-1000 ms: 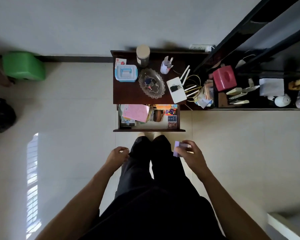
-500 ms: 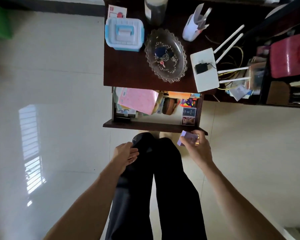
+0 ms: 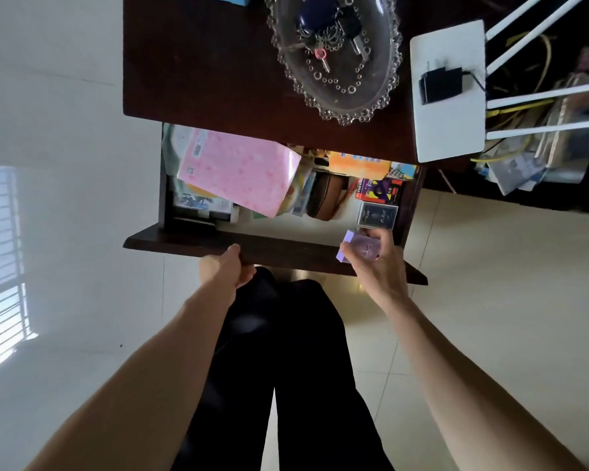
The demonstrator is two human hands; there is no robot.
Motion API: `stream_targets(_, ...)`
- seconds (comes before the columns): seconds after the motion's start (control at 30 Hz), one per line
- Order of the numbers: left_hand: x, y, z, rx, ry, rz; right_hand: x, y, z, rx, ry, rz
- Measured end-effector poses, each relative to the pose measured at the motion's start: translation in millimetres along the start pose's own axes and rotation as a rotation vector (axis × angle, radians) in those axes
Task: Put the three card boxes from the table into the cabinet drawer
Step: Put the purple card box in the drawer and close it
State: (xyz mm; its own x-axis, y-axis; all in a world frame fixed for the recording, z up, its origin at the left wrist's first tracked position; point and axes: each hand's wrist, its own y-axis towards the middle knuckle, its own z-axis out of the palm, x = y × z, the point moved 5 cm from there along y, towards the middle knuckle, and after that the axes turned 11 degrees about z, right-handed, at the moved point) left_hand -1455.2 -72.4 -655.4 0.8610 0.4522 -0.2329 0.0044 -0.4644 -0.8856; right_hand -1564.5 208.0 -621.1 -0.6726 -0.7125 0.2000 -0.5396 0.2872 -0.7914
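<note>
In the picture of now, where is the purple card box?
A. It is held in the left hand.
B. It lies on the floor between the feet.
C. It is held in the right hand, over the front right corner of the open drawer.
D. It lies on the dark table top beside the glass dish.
C: the right hand grips the purple card box above the drawer front, while the left hand rests at the front edge.

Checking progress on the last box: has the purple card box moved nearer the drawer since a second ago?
Yes. The purple card box in the right hand now sits over the drawer's front edge.
</note>
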Motion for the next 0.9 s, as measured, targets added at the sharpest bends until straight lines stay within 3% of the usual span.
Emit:
stream_targets(0.23,-1.9,8.1,0.1,-0.029,0.054,0.034,-17.6,34.5,3.5,-0.115,-0.291,0.051)
stream_targets(0.5,-2.9,6.4,2.6,-0.018,0.099,0.075,-18.5,47.7,3.7,-0.252,-0.434,0.021)
stream_targets(0.9,6.9,11.5,1.9,-0.004,0.1,0.143,-21.5,80.6,16.0,-0.09,-0.492,0.129)
